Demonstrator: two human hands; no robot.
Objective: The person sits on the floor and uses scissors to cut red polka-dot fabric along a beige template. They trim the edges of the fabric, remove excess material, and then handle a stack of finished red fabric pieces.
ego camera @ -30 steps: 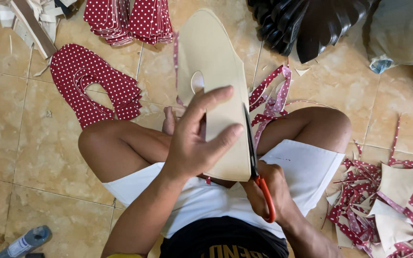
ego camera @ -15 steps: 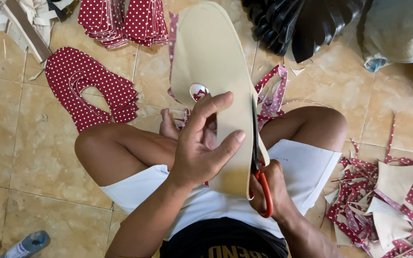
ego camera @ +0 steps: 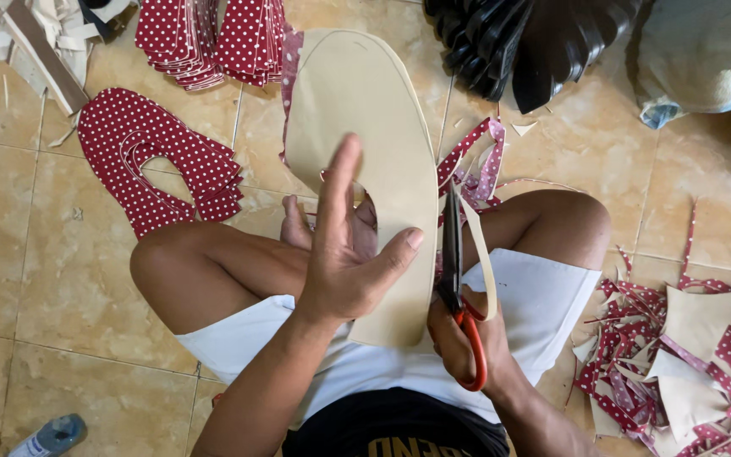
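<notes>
The left hand (ego camera: pixel 344 271) clamps its grip on a tan sole-shaped board piece (ego camera: pixel 365 127) above the lap, while the right hand (ego camera: pixel 467 343) closes around orange-handled scissors (ego camera: pixel 454 279) cutting its right edge.

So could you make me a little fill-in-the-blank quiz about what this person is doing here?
1. The right hand holds scissors with ____ handles.
2. The left hand steadies a beige sole-shaped sheet whose far side is red with white ____.
3. A narrow trimmed strip curls away beside the scissor ____.
4. The person sits cross-legged on a ____ floor.

Missing words: orange; dots; blades; tiled
</notes>
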